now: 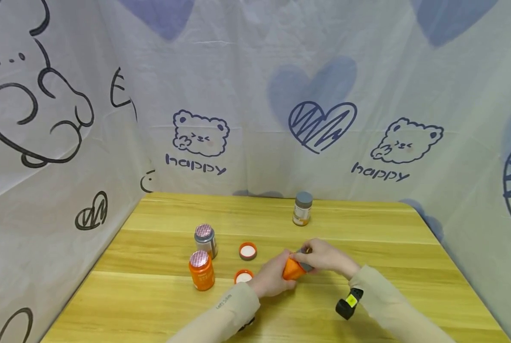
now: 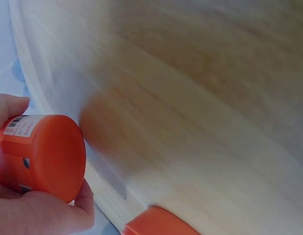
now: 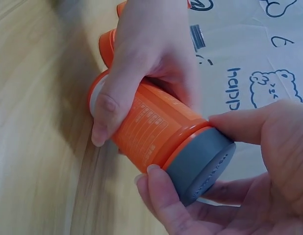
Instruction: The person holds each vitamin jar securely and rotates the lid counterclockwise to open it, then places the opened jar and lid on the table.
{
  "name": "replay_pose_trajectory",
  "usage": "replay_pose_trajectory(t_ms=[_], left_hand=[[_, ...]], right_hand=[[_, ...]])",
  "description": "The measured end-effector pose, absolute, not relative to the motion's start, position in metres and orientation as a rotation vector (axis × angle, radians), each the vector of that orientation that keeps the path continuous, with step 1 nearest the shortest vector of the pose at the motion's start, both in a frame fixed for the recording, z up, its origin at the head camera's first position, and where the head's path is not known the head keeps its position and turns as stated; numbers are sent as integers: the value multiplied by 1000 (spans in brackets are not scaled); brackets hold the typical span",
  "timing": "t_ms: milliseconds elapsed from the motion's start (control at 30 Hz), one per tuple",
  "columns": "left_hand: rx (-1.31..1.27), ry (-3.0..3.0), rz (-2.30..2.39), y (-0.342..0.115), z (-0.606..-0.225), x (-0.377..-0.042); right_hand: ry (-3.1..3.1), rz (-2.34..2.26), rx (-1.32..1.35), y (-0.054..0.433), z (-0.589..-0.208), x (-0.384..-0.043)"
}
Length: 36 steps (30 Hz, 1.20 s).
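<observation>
An orange bottle (image 3: pixel 156 125) lies tilted between both hands over the table. My left hand (image 1: pixel 274 277) grips it round the body, with its flat orange base (image 2: pixel 61 159) showing in the left wrist view. At the other end, my right hand (image 1: pixel 327 257) holds the grey cap (image 3: pixel 200 164) between thumb and fingers. The cap sits on the bottle's neck. Two caps rest beside the left hand with white linings up: one cap (image 1: pixel 248 251) farther back, the other cap (image 1: pixel 243 276) partly hidden by that hand.
To the left stand a grey bottle (image 1: pixel 206 244) and an orange bottle (image 1: pixel 202 272), both uncapped with shiny foil seals. A grey-capped bottle (image 1: pixel 302 209) stands near the back edge of the wooden table (image 1: pixel 367 228). A printed cloth (image 1: pixel 255 95) hangs behind and at the sides.
</observation>
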<state>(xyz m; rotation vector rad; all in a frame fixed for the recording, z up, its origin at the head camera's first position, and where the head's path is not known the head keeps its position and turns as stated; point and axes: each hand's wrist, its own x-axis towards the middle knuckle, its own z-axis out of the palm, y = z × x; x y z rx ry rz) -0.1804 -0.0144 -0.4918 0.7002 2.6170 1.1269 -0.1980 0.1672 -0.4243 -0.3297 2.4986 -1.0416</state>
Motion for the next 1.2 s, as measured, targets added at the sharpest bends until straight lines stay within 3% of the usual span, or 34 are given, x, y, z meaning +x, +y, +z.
replay_pose_trajectory(t_ms=[500, 867, 1200], left_hand=[[738, 2609, 1145, -19, -494, -185], [747, 2614, 1151, -19, -494, -184], [725, 2618, 1163, -19, -489, -180]], right_hand=[[2620, -915, -978, 183, -439, -205], [2635, -935, -1189, 190, -447, -203], [2636, -939, -1183, 191, -449, -203]])
